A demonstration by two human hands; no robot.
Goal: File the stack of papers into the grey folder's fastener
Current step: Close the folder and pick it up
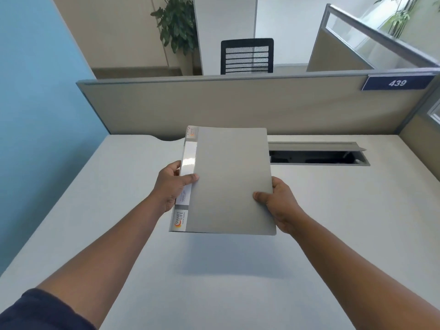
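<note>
we hold the closed grey folder (232, 182) above the counter (95, 210) at frame centre, left hand (170, 186) and right hand (279, 206) fingers gripping its edges; no papers visible, so next comes laying it down and opening it.

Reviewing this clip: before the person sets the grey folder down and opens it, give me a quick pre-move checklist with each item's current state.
1. Left hand grips the grey folder at its spine side: ok.
2. Right hand grips the opposite edge: ok.
3. Folder closed and held above the desk, shadow beneath: ok.
4. Desk surface under the folder free to set it down: ok.
5. Stack of papers within view: not ok, none visible.
6. Fastener condition inside the folder: cannot tell, cover is shut.
</note>
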